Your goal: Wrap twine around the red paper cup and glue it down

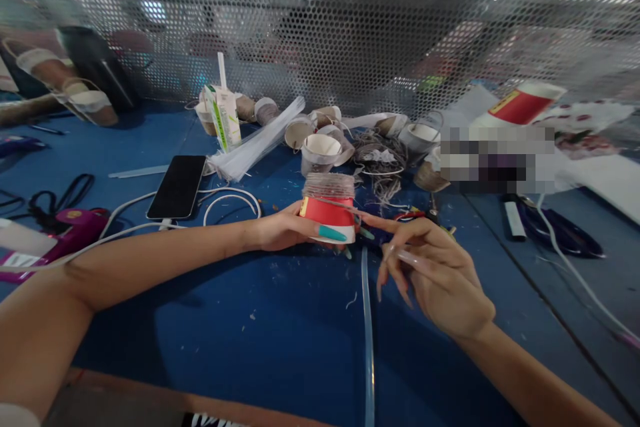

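Observation:
A red and white paper cup with grey-brown cord wound round its upper part is near the middle of the view. My left hand is wrapped round its lower part, the thumb with a long teal nail across the front. Just to the right is my right hand, its fingers spread and bent, the index fingertip close to the cup's right side. A strand crosses the red band toward that fingertip; whether the fingers touch it is too small to tell.
Behind the cup lie cord-wrapped cups, a grey yarn tangle, white strips and a drink carton. A phone with a white cable and a purple glue gun are left. A clear glue stick lies in front.

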`<action>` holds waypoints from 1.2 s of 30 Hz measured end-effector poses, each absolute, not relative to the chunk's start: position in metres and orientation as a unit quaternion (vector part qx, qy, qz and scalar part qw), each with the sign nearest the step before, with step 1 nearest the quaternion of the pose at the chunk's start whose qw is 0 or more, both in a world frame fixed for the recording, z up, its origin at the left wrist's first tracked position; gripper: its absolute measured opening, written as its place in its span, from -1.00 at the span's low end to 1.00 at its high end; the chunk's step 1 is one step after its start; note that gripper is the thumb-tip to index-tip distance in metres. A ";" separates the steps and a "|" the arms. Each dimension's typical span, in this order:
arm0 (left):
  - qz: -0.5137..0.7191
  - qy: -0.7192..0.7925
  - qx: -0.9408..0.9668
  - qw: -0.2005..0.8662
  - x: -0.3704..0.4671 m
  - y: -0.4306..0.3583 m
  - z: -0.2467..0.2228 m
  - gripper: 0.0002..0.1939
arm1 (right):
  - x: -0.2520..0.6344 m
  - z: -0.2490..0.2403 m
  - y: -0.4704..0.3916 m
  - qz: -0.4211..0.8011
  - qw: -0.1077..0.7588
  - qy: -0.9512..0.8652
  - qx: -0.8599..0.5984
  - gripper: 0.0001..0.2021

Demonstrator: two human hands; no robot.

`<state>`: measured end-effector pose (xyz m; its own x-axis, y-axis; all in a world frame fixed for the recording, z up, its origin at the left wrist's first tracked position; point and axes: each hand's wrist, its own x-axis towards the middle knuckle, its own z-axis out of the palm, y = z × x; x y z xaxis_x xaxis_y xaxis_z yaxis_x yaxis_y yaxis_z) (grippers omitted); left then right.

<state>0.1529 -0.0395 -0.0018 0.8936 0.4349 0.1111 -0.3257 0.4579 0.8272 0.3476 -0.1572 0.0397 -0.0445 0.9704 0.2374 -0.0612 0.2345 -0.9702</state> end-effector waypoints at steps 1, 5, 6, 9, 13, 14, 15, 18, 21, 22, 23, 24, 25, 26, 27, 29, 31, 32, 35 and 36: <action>0.221 0.057 0.474 0.850 0.153 -0.039 -0.002 -0.42 | 0.348 0.039 -0.156 0.444 0.573 -0.546 -0.420 -0.93; 0.198 0.034 0.484 0.852 0.151 -0.038 -0.001 -0.41 | 0.351 0.035 -0.149 0.385 0.615 -0.505 -0.468 -0.90; 0.192 0.029 0.480 0.855 0.151 -0.038 -0.001 -0.40 | 0.352 0.034 -0.147 0.374 0.620 -0.497 -0.478 -0.89; 0.175 0.028 0.466 0.867 0.150 -0.039 0.002 -0.36 | 0.352 0.033 -0.146 0.337 0.643 -0.477 -0.496 -0.88; 0.171 0.046 0.465 0.868 0.149 -0.040 0.004 -0.35 | 0.349 0.038 -0.154 0.365 0.662 -0.491 -0.433 -0.91; 0.175 0.050 0.466 0.866 0.150 -0.040 0.003 -0.35 | 0.348 0.040 -0.156 0.399 0.647 -0.505 -0.409 -0.91; 0.179 0.054 0.469 0.863 0.150 -0.039 0.002 -0.36 | 0.347 0.041 -0.159 0.439 0.621 -0.520 -0.389 -0.92; 0.184 0.055 0.474 0.859 0.151 -0.039 -0.001 -0.41 | 0.347 0.043 -0.163 0.554 0.521 -0.545 -0.354 -0.96; 0.178 0.050 0.472 0.862 0.151 -0.038 -0.003 -0.44 | 0.347 0.042 -0.163 0.606 0.475 -0.540 -0.340 -0.93; 0.176 0.050 0.470 0.863 0.150 -0.038 -0.003 -0.44 | 0.347 0.042 -0.163 0.611 0.474 -0.536 -0.338 -0.93; 0.175 0.052 0.468 0.865 0.150 -0.039 -0.003 -0.44 | 0.347 0.042 -0.163 0.612 0.478 -0.532 -0.337 -0.94; 0.173 0.054 0.466 0.866 0.150 -0.039 -0.002 -0.43 | 0.347 0.043 -0.162 0.612 0.484 -0.528 -0.336 -0.95; 0.172 0.058 0.467 0.866 0.149 -0.039 -0.002 -0.41 | 0.347 0.043 -0.162 0.611 0.489 -0.524 -0.335 -0.98; 0.171 0.062 0.468 0.864 0.149 -0.039 -0.002 -0.40 | 0.347 0.044 -0.162 0.609 0.495 -0.522 -0.334 -0.98; 0.171 0.065 0.470 0.863 0.149 -0.039 -0.001 -0.40 | 0.347 0.044 -0.162 0.606 0.502 -0.520 -0.333 -0.97; 0.173 0.062 0.475 0.861 0.149 -0.039 -0.001 -0.40 | 0.346 0.044 -0.161 0.597 0.515 -0.516 -0.336 -0.94; 0.173 0.050 0.478 0.859 0.150 -0.039 -0.001 -0.42 | 0.346 0.044 -0.160 0.580 0.532 -0.511 -0.345 -0.92; 0.174 0.044 0.479 0.859 0.150 -0.039 -0.001 -0.41 | 0.346 0.043 -0.159 0.572 0.541 -0.508 -0.349 -0.91; 0.176 0.046 0.478 0.859 0.151 -0.039 -0.001 -0.37 | 0.347 0.042 -0.156 0.540 0.569 -0.506 -0.359 -0.92; 0.176 0.050 0.478 0.859 0.151 -0.039 -0.001 -0.37 | 0.348 0.042 -0.155 0.526 0.580 -0.506 -0.363 -0.93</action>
